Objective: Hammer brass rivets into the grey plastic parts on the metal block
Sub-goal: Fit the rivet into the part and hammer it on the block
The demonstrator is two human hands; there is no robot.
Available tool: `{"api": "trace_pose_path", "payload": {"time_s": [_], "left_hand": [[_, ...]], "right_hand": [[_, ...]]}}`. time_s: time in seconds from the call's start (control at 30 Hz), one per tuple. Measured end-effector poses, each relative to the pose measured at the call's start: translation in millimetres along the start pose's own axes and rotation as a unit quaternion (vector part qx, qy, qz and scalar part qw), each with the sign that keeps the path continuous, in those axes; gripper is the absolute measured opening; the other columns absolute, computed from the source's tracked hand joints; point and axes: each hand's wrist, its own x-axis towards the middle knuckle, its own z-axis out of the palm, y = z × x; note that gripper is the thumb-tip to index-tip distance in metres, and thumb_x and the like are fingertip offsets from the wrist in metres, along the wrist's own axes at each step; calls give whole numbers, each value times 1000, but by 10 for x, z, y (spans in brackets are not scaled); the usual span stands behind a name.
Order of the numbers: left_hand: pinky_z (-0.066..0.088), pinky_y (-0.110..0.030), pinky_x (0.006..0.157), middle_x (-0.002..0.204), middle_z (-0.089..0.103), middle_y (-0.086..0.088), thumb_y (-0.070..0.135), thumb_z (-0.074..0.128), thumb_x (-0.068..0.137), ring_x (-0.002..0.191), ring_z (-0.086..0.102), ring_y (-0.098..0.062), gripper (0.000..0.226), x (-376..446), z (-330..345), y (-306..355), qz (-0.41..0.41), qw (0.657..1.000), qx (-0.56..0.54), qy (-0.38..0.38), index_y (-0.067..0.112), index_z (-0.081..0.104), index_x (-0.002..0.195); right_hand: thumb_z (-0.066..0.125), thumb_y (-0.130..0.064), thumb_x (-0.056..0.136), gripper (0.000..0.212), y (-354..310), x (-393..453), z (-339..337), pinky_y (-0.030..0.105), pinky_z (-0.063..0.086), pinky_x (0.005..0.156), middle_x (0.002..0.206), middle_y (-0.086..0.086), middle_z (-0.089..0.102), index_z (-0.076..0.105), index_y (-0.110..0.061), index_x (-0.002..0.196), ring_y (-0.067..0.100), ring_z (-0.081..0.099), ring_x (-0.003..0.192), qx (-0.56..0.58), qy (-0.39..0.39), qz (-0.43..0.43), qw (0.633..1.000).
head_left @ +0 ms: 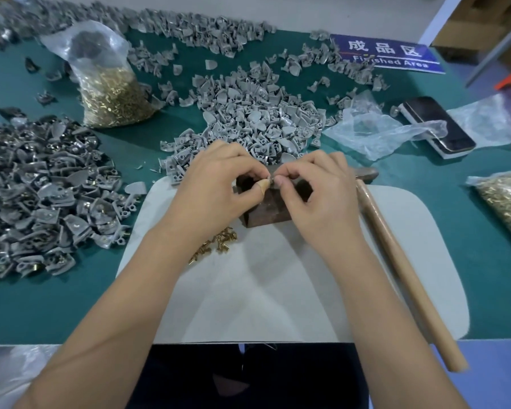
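Nearest lies a pale grey mat (278, 290) on the green bench (484, 231), and a small loose heap of brass rivets (216, 243) sits on it just left of the metal block (266, 212). Over that block the two hands meet: the left hand (216, 190) and the right hand (316, 193) both have their fingers curled in a tight grip, pinching one small grey plastic part (273, 181) between thumb tips and forefingers, right above the block; whether a rivet is in it is too small to tell. The left thumb wears a tan finger cot (263, 185). One hammer (401, 261) with a wooden handle lies untouched just right of the right hand, its head near the block. Left of the mat is a heap of grey parts with brass showing (42, 196); beyond the hands a heap of plain grey parts (248, 113). Two bags of rivets show, one at far left (112, 93), one at the right edge (505, 202). Farther off lie a phone (437, 125) under crumpled plastic and a blue sign (387, 53) reading "Finished Area".
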Motion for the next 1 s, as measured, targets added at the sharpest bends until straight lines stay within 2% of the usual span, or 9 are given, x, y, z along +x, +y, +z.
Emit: {"api": "trace_pose_path", "payload": {"time_s": [0.1, 0.27, 0.47, 0.63, 0.7, 0.83, 1.0], "left_hand": [[45, -47, 86, 90, 62, 7, 29, 75, 88, 92, 53, -20, 9, 2, -6, 14, 3, 1000, 8, 0, 23, 78, 95], [46, -48, 85, 92, 63, 11, 31, 74, 89, 93, 54, -19, 10, -2, -5, 25, 11, 1000, 14, -1, 25, 76, 96], [44, -48, 79, 86, 64, 11, 37, 75, 86, 89, 52, -17, 11, -7, 10, 25, 5, 999, 28, 18, 28, 77, 92], [44, -49, 76, 82, 66, 9, 39, 79, 86, 87, 54, -20, 12, -3, -6, 2, 4, 999, 28, 24, 27, 80, 89], [45, -49, 76, 82, 66, 9, 38, 80, 85, 86, 54, -21, 12, 0, 1, 0, 2, 999, 23, 25, 27, 80, 89], [45, -49, 78, 81, 65, 12, 34, 80, 85, 86, 52, -19, 7, -11, 27, -20, -5, 1000, 5, 28, 29, 79, 90], [45, -48, 80, 84, 64, 14, 39, 76, 86, 87, 51, -15, 10, -14, 22, -40, -2, 1000, -2, 22, 33, 78, 94]], "right_hand": [[71, -26, 91, 5, -36, 36, -48, 47, 41, 82, 91, -8, 61, 76, -25, 91, 24, 50, 95, -39, -20, -7, 999], [68, -29, 93, 8, -139, 164, -183, 40, 34, 83, 89, -11, 57, 76, -29, 91, 22, 46, 96, -125, -95, -27, 987], [56, -30, 100, 21, -295, 355, -296, 33, 25, 87, 99, -8, 59, 76, -28, 102, 22, 43, 107, -228, -188, -79, 952], [53, -21, 99, 23, -413, 425, -248, 32, 24, 93, 109, -4, 58, 73, -26, 109, 23, 40, 118, -283, -231, -105, 925], [54, -22, 98, 22, -400, 436, -246, 32, 26, 93, 107, -4, 58, 74, -25, 108, 23, 40, 117, -277, -239, -97, 926], [57, -25, 99, 22, -289, 391, -259, 35, 37, 90, 97, -1, 58, 78, -21, 102, 23, 43, 104, -191, -229, -52, 953], [68, -15, 92, 15, -167, 303, -209, 26, 23, 72, 79, -4, 59, 80, -21, 86, 22, 49, 91, -72, -164, 1, 984]]}}
